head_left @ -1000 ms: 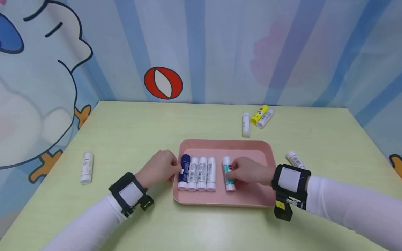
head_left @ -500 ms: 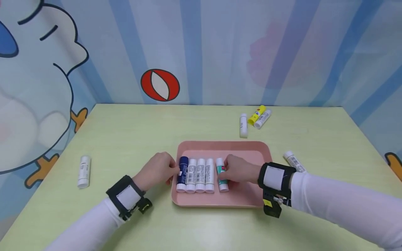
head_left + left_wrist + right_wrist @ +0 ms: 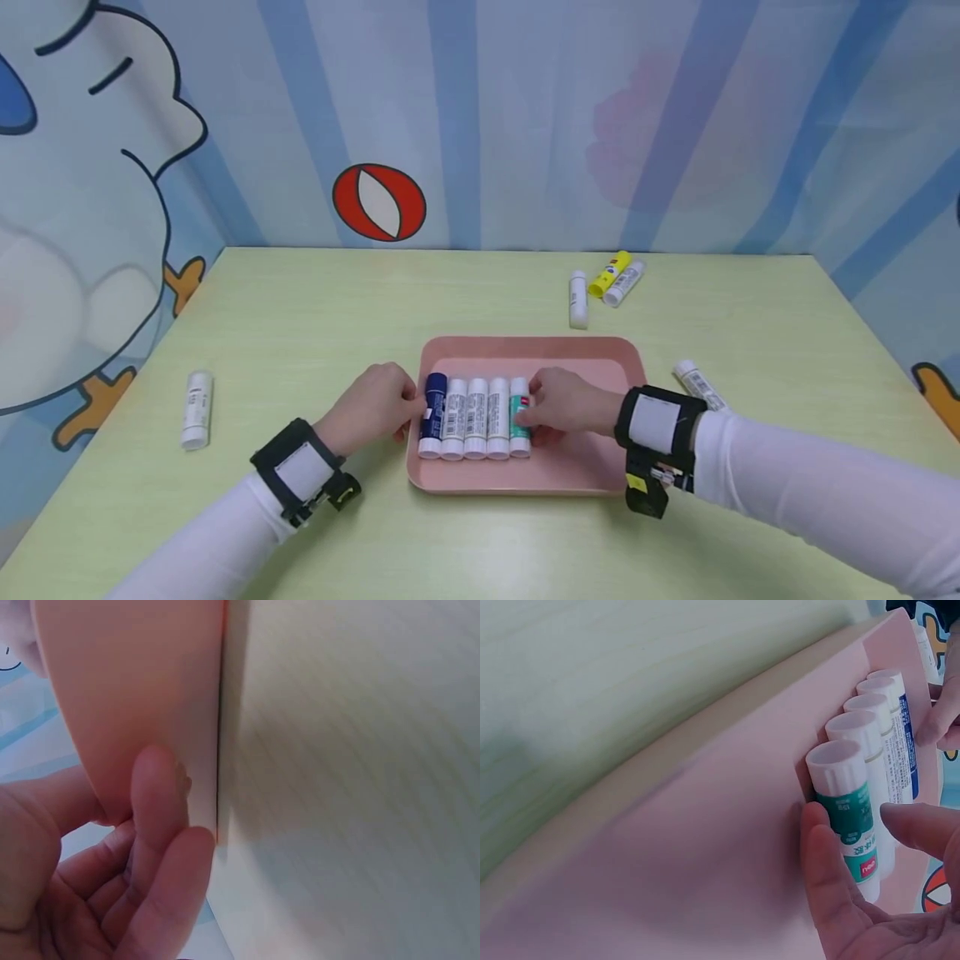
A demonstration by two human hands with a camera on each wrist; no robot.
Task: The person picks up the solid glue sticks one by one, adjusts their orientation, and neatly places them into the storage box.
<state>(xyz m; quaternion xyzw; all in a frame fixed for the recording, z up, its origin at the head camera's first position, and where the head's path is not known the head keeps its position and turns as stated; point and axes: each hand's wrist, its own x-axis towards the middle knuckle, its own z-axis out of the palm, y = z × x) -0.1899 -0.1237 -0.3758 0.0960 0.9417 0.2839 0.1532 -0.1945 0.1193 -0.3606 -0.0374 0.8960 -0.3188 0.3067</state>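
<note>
Green glue stick [image 3: 847,814] just slid up to the white sticks [image 3: 476,421], so that's five lined up by the pink tray's [image 3: 480,482] left edge. Right hand's [image 3: 567,402] grip pinches it; left hand's [image 3: 372,404] holds that edge.

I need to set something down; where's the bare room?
Bare table lies between the far-left white glue stick and the left hand, and on the near side of the tray. Crowded: the tray's left half, with five glue sticks, the right hand on one.
</note>
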